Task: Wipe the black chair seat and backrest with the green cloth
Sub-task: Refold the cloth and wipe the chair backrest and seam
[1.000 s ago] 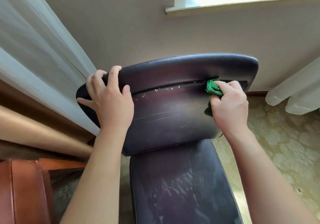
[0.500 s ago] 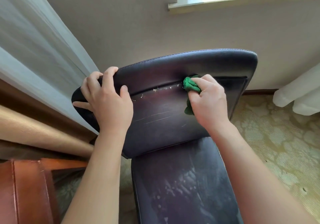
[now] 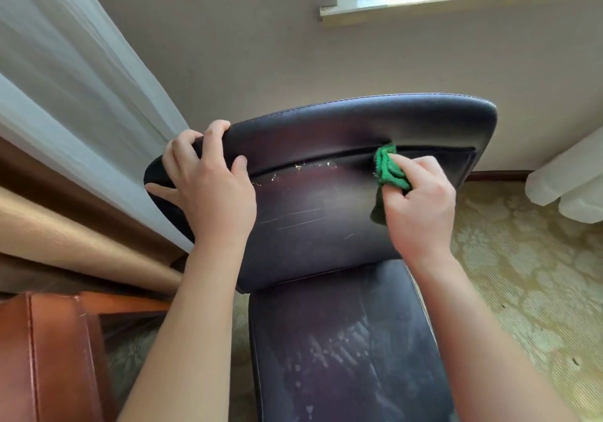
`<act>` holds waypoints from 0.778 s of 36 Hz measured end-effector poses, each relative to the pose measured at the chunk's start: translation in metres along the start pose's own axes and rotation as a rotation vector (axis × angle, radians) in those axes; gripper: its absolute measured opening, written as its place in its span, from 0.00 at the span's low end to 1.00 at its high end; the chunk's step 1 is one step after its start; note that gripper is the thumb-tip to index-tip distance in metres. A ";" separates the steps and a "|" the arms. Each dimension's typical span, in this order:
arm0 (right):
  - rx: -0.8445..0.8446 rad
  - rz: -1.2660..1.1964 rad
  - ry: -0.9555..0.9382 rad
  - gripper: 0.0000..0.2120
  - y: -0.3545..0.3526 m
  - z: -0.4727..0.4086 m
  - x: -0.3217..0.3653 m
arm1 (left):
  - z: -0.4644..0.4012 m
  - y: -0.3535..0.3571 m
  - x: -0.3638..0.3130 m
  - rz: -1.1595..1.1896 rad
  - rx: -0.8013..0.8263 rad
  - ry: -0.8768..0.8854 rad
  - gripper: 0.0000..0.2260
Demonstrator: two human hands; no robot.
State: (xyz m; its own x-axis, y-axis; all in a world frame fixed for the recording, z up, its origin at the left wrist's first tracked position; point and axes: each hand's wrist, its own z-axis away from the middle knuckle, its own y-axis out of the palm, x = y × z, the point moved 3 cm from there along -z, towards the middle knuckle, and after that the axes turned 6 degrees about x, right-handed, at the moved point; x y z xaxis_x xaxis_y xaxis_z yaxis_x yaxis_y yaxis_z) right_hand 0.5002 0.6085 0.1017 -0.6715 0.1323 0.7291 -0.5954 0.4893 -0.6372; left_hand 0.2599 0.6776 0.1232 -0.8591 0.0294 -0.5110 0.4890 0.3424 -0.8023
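Backrest (image 3: 326,199) of the black chair is found tilted toward the camera, in the middle of the view, with the seat (image 3: 346,350) below it at the near edge. A horizontal seam (image 3: 430,150) is seen across the upper part of the backrest, and pale crumbs (image 3: 298,167) are lodged along its left half. Faint scratch lines are noted lower on the panel. Dusty, streaked marks are noted on the seat, which is judged not yet finished.

The green cloth (image 3: 388,168) is bunched and pinched in the right hand (image 3: 421,206), with the fingers curled round it, and its tip is pressed into the seam right of centre. The left hand (image 3: 208,190) is clamped over the backrest's far left corner, fingers wrapped over the top edge and thumb on the front face, so the panel is steadied.

It is judged that the seam is being cleared. For a good result, the cloth should be kept tucked into the groove and drawn leftward through the crumbs, so that debris is lifted out and not smeared onto the panel; the bracing grip should be maintained.

A white curtain (image 3: 81,95) hangs at the left, a brown leather item (image 3: 49,356) stands near left, a windowsill (image 3: 456,0) lies far right, and patterned carpet (image 3: 522,274) is seen at the right.
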 end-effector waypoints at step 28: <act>0.107 -0.145 -0.099 0.23 0.053 0.025 0.044 | 0.003 -0.006 0.004 -0.112 0.035 -0.035 0.25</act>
State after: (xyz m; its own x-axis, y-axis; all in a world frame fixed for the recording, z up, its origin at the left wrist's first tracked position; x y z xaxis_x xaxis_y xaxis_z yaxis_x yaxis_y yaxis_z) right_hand 0.4277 0.6188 0.0935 -0.6119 -0.0211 0.7906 -0.7291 0.4023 -0.5536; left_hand 0.2537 0.6728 0.1251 -0.9033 -0.0404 -0.4271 0.3953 0.3086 -0.8651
